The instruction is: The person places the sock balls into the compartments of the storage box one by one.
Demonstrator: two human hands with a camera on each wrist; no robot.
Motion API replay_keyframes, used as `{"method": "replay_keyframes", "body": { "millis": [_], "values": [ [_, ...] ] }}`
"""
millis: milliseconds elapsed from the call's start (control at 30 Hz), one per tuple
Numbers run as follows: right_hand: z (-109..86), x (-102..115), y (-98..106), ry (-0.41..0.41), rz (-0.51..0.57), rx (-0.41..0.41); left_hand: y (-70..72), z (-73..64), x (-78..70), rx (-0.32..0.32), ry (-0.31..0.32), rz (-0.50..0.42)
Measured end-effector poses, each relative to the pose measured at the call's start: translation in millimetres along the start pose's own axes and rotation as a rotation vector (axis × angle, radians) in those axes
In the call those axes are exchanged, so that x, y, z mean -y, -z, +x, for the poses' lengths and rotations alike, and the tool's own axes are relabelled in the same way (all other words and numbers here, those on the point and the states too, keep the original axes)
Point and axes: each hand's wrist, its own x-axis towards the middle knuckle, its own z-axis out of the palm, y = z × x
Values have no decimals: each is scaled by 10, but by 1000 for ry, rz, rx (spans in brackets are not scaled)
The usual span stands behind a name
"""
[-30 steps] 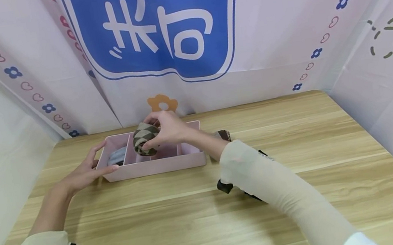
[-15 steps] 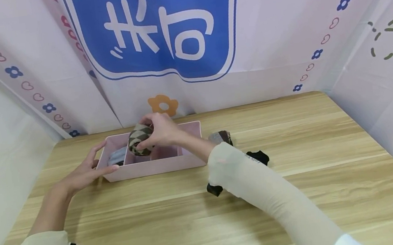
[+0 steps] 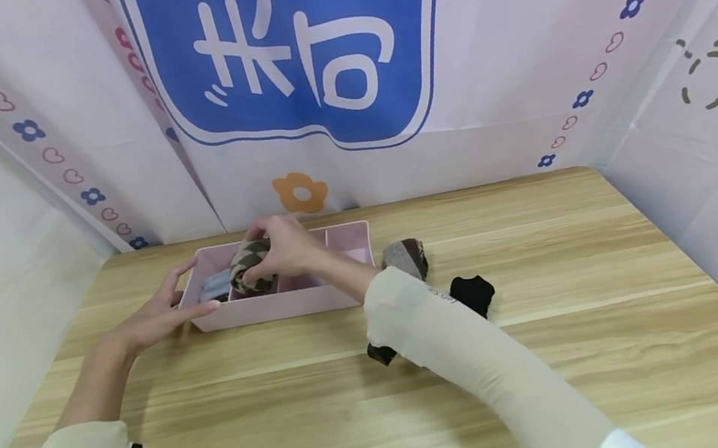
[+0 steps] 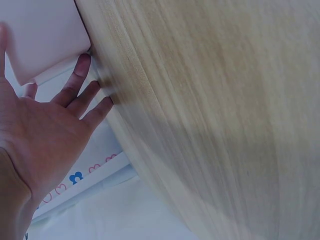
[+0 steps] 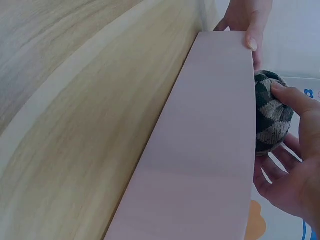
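Observation:
My right hand [image 3: 287, 247] pinches a rolled-up sock [image 3: 246, 267] with a checked green-brown and beige pattern. It sits partly down in the pink divided box [image 3: 281, 308], just right of the leftmost compartment. In the right wrist view, the thumb lies on top of the rolled sock [image 5: 272, 117], which bulges above the box rim. Fingers fairly straight, my left hand [image 3: 156, 311] rests against the box's left end, thumb at the front corner. The left wrist view shows that palm [image 4: 47, 127] with the fingers spread. A folded blue-grey sock [image 3: 216, 285] lies in the leftmost compartment.
Right of the box lies a grey and brown rolled sock [image 3: 406, 258]. Nearer me is a black bundle [image 3: 473, 294], partly hidden by my right sleeve [image 3: 443, 341]. A printed cloth wall [image 3: 459, 158] stands behind the wooden table [image 3: 329, 409].
My right hand has moved the checked sock left and down into the box. The arm's shift uncovers the grey-brown sock and the black bundle. My left hand stays at the box's end.

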Motion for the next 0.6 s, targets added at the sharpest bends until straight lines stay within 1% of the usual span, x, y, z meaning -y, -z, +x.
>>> {"method": "replay_keyframes", "body": {
  "millis": [133, 333, 433, 600],
  "values": [
    [7, 7, -38, 0, -32, 7, -4, -2, -8, 3, 1, -10],
    [10, -33, -116, -5, -89, 46, -5, -6, -11, 1, -2, -18],
    [-3, -57, -151, -4, -136, 66, -7, -5, -4, 2, -1, -15],
    [-11, -70, -194, 28, -225, 105, -2, -2, 10, 3, 1, -11]
  ]
}}
